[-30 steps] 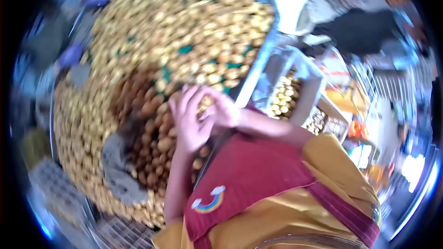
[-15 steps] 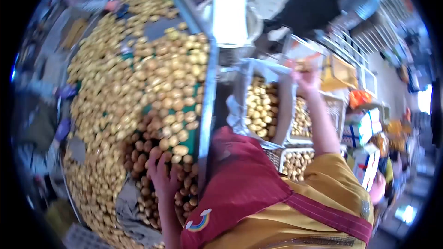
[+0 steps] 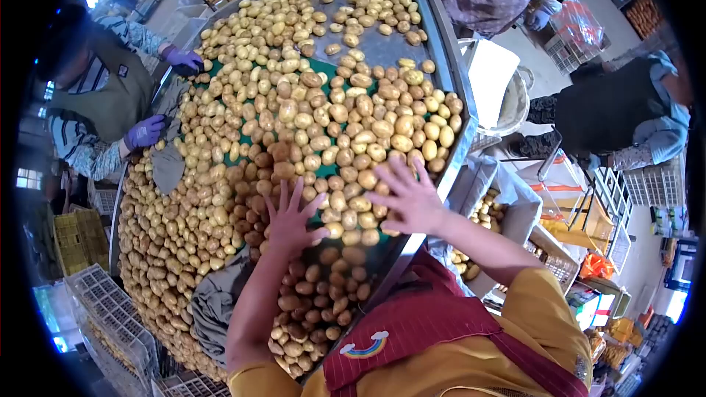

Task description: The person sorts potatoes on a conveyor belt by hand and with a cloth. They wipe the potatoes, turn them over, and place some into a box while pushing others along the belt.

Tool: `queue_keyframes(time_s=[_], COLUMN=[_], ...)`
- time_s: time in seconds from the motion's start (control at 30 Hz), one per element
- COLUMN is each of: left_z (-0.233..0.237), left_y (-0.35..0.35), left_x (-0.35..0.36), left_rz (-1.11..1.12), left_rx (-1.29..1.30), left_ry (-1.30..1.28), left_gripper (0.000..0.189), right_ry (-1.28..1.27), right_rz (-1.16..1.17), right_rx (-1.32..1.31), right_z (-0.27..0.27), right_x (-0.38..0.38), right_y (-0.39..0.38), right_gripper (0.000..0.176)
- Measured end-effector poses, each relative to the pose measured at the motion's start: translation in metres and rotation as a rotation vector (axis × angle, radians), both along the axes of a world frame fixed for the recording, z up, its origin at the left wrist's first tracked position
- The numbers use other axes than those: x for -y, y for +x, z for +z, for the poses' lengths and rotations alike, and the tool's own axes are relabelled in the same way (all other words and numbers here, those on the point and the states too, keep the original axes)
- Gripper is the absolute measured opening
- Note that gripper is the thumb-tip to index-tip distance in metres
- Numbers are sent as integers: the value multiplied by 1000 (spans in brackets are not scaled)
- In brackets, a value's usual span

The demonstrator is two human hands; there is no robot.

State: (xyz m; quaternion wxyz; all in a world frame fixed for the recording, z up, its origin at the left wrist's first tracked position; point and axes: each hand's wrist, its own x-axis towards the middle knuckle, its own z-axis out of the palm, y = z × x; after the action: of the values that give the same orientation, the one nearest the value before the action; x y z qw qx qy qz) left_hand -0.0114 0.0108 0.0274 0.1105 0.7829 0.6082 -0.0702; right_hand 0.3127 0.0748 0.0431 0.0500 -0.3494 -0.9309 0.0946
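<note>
Potatoes cover most of a large metal-edged table in front of me, piled thickest on the left. My left hand rests on the potatoes near the table's front, its fingers spread, with none gripped. To its right, my right hand also lies with fingers stretched out over the potatoes, close to the metal rim. Between my hands and my body sits a shaded group of browner potatoes. A grey cloth lies on the pile left of my left forearm.
Across the table at left, a person with purple gloves reaches into the pile. At right stand a lined crate of potatoes, a white tub and another person. Plastic crates are stacked at lower left.
My right hand has come from above the crates on the right onto the table's potatoes. My view has turned toward the table, and my left hand remains over the potatoes.
</note>
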Motion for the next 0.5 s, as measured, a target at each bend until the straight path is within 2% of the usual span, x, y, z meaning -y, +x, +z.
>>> queue_keyframes(time_s=[0.03,0.1,0.17,0.2,0.3,0.33,0.43,0.47,0.5], left_z=[-1,-5,-3,-6,-21,-37,-45,-47,-34], left_y=[-6,-9,-7,-9,-12,-15,-8,-6,5], left_x=[-11,-36,-63,-80,-149,-185,-262,-288,-304], left_rz=[-23,-102,-92,-105,-135,-142,-117,-93,18], left_rx=[-18,-4,17,43,5,-20,-65,-119,-70], left_ry=[-25,136,81,110,261,324,421,381,285], left_gripper=[85,71,68,72,83,79,68,64,59], right_ry=[-97,-111,-75,-3,-93,-23,13,35,55], right_rz=[95,206,296,307,314,301,273,205,133], right_rx=[179,138,163,107,5,-39,185,233,283], right_z=[-3,-14,-25,-34,-46,-50,-34,-33,-31], right_x=[-8,-36,-62,-74,-118,-136,-199,-220,-240], right_y=[-15,-35,-46,-52,-65,-69,-84,-91,-94], right_gripper=[85,93,92,90,65,58,55,54,53])
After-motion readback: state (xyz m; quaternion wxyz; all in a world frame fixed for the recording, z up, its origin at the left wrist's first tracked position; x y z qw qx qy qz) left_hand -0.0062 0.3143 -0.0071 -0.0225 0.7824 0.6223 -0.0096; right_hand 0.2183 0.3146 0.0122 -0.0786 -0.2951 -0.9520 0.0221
